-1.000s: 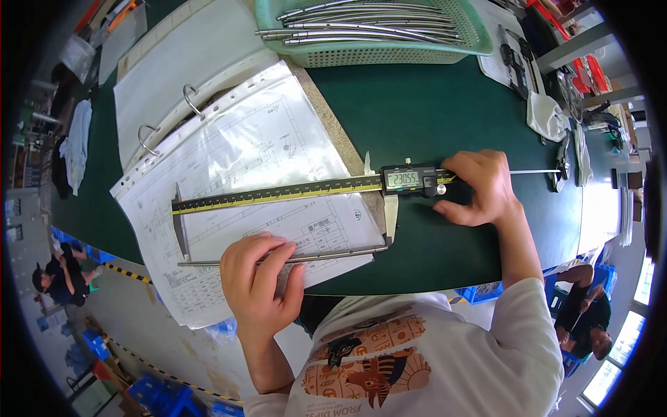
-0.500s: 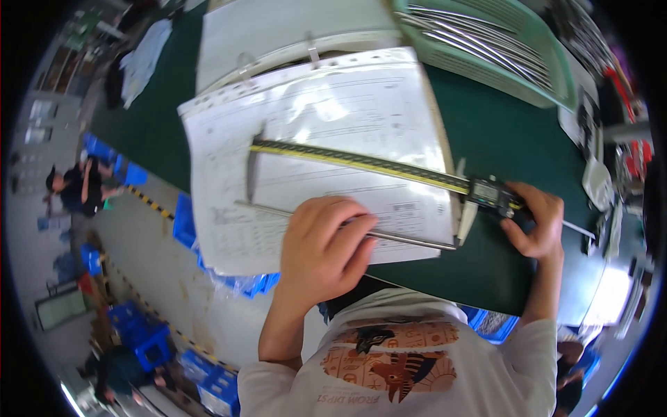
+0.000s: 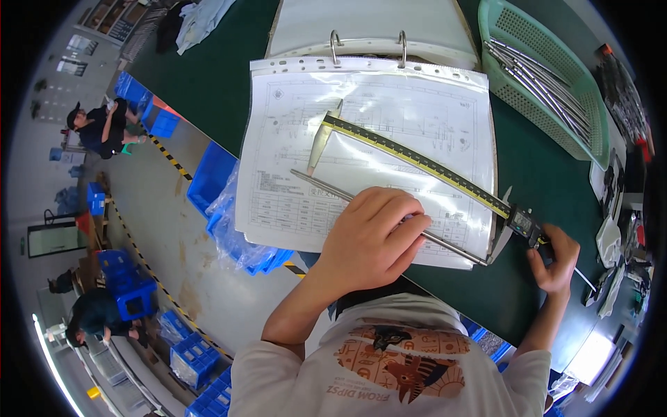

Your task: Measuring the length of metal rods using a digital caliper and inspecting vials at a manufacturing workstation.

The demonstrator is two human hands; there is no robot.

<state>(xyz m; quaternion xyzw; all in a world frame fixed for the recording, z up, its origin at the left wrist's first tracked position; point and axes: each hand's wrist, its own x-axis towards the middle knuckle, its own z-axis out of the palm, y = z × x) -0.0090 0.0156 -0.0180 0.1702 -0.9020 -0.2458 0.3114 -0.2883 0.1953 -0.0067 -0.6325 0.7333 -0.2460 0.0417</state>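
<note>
My left hand [image 3: 379, 240] is closed around the middle of a thin metal rod [image 3: 455, 248], holding it over the binder page. My right hand [image 3: 556, 260] grips the display end of a long digital caliper [image 3: 420, 163] with a black and yellow beam. The caliper's jaws are spread wide, one close to each end of the rod. At the right, the rod's end appears to meet the sliding jaw; whether the left end touches the fixed jaw, I cannot tell. Beneath lies an open ring binder with a technical drawing [image 3: 278, 139] in a glossy clear sleeve.
A pale green basket [image 3: 504, 87] of metal rods [image 3: 545, 90] stands at the far right of the green table [image 3: 187, 90]. Tools and gloves [image 3: 609, 240] lie along the right side. Blue bins [image 3: 208, 174] with plastic wrap stand beyond the left edge. Other people [image 3: 101, 128] sit farther left.
The whole view has turned and shifted, so the binder, caliper and basket appear rotated clockwise. Both hands keep their hold, and the rod stays between the caliper jaws.
</note>
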